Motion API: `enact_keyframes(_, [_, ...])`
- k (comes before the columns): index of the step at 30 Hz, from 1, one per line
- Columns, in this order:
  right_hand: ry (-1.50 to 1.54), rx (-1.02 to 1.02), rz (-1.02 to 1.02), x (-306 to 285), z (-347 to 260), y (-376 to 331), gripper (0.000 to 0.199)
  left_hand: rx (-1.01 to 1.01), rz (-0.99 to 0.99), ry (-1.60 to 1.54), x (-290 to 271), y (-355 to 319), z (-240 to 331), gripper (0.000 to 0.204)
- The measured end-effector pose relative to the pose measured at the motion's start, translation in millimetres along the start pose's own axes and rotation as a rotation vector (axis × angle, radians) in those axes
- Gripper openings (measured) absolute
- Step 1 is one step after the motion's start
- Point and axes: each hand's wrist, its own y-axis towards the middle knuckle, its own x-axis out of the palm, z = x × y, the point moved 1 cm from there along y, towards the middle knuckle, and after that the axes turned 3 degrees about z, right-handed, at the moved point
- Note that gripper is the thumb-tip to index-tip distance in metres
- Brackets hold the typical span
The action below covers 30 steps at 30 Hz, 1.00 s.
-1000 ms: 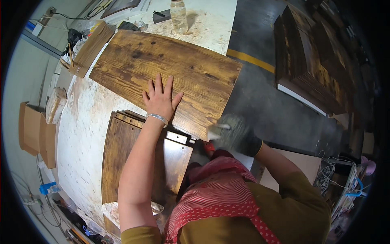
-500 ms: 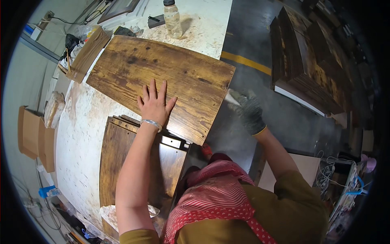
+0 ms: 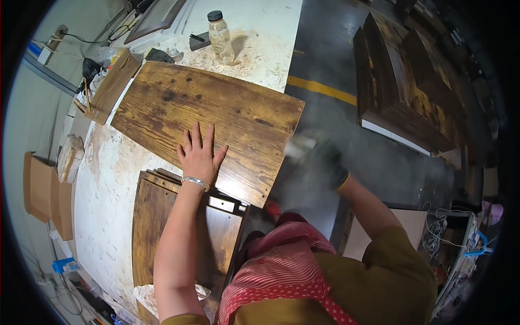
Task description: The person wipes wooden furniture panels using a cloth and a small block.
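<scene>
left hand flat on board, right hand around pale piece

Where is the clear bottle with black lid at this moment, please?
In the head view, the bottle stands upright near the top, left of centre, on the white table beyond the wooden board, just right of a dark block.

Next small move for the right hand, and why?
I'd probably run the pale piece along the right edge of the wooden board: the gloved right hand, motion-blurred, holds it close by that edge, and the bare left hand lies on the board with fingers spread. Blur hides whether piece and edge touch.
</scene>
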Motion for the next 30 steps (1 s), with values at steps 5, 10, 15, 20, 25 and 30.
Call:
enact_keyframes(5, [-0.429, -0.512, -0.09, 8, 38, 6, 0.032, 0.013, 0.009, -0.015, -2, 3, 3, 0.063])
enact_keyframes(10, [-0.408, -0.149, 0.384, -31, 69, 55, 0.035, 0.017, 0.011, -0.013, -3, 1, 3, 0.064])
enact_keyframes(15, [0.141, 0.027, -0.115, 2, 38, 22, 0.036, 0.012, 0.017, 0.009, -2, 0, 2, 0.063])
enact_keyframes(20, [-0.301, -0.046, 0.291, -44, 58, 61, 0.039, 0.013, 0.013, -0.008, -1, 3, 3, 0.063])
enact_keyframes(25, [0.137, -0.161, -0.34, 5, 11, -3, 0.035, 0.029, 0.062, -0.001, 1, -1, -2, 0.063])
enact_keyframes(30, [-0.004, -0.094, -0.259, -2, 22, 16, 0.03, 0.032, 0.045, -0.008, 0, 1, 1, 0.063])
